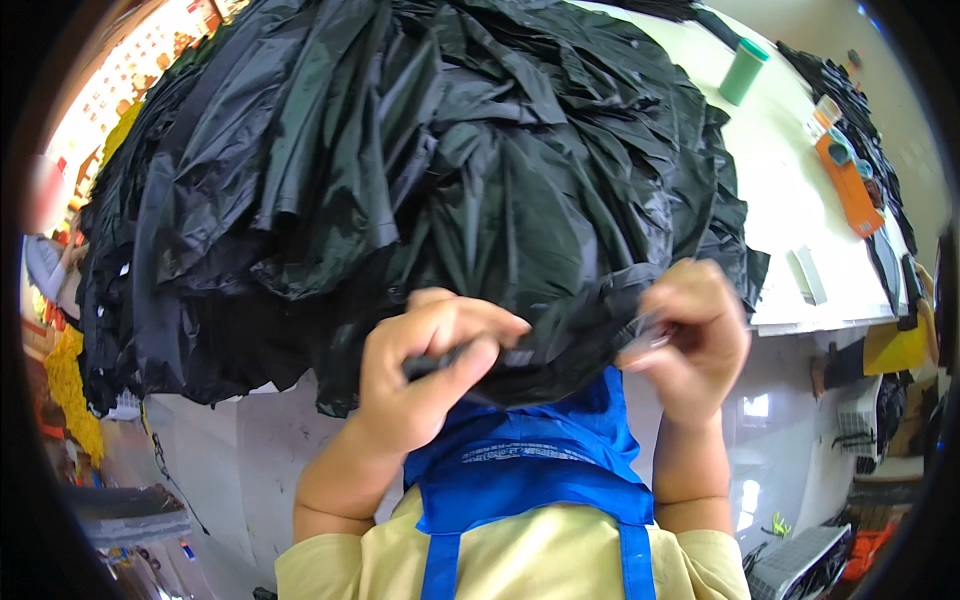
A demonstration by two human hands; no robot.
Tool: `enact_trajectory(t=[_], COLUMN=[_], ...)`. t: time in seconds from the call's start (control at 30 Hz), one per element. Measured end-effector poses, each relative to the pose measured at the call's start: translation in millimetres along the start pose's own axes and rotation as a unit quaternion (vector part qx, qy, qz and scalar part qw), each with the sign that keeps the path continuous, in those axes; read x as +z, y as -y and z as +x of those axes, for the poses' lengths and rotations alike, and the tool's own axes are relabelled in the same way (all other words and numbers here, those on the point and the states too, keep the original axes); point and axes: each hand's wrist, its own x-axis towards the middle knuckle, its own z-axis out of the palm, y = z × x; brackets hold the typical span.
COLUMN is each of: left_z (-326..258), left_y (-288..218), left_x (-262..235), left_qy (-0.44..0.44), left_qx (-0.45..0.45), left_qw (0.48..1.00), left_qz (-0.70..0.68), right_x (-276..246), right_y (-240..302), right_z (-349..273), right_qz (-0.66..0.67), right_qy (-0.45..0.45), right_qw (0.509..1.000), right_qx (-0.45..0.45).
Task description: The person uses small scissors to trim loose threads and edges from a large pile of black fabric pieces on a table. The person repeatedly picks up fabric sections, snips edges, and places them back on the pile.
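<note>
Fingers [470, 345] of both the left hand [425, 375] and right hand [690, 335] pinch one black fabric piece's edge [560, 345] at the table's [790, 200] near side, with a huge black pile [400, 170] left behind it.

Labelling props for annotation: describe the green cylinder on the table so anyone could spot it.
Start at the white table, mostly buried under a big heap of black fabric. On the bare strip at the far right, past the heap's edge, stands the green cylindrical container. It is the only upright green thing there; the orange flat package lies nearer.
</note>
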Motion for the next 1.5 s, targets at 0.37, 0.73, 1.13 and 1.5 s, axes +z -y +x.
enact_trajectory(t=[0.37, 0.73, 1.13, 1.5], left_z=[1.2, 66.0, 31.6, 7.3], left_y=[-23.7, 53.9, 38.7, 31.1], left_x=[-45.9, 96.8, 15.8, 12.1], left_qy=[0.312, 0.18, -0.09, 0.016], left_qx=[-0.168, 0.081, -0.207, 0.113], left_qw=[0.813, 0.923, 0.921, 0.961], left_qz=[0.462, 0.331, -0.318, 0.252], right_x=[-94.1, -21.3, -11.4, 11.7], right_y=[-35.3, -36.9, 0.8, -20.7], right_z=[-69.1, -70.5, -71.9, 4.7], right_qz=[-0.23, 0.089, -0.037, -0.056], right_qy=[-0.13, -0.051, 0.151, -0.061], right_qw=[0.928, 0.918, 0.933, 0.953], right_qx=[0.263, 0.383, 0.324, 0.29])
